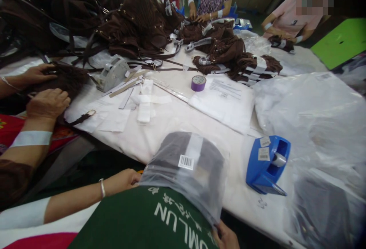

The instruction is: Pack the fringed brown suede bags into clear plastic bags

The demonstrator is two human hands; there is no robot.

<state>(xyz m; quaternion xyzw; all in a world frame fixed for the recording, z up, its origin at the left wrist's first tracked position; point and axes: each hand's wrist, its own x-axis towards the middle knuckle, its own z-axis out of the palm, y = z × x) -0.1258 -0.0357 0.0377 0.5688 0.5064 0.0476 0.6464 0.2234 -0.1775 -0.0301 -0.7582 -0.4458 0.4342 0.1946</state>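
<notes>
A dark bag in a clear plastic bag (210,165), with a white strip and a barcode label (186,162), lies at the table's front edge against the green apron. My left hand (122,181) is closed at the left side of the plastic, near a small orange thing; its fingertips are partly hidden. At the bottom, my right hand (225,235) pinches the lower right corner of the plastic bag. To the right stands a blue tape dispenser (264,167).
Another person's hands (47,102) hold a brown fringed bag at left. Brown bags (137,16) are piled behind. A grey dispenser (113,73), purple tape roll (198,84), papers (225,100) and plastic bags (311,115) lie on the table. Two people work across it.
</notes>
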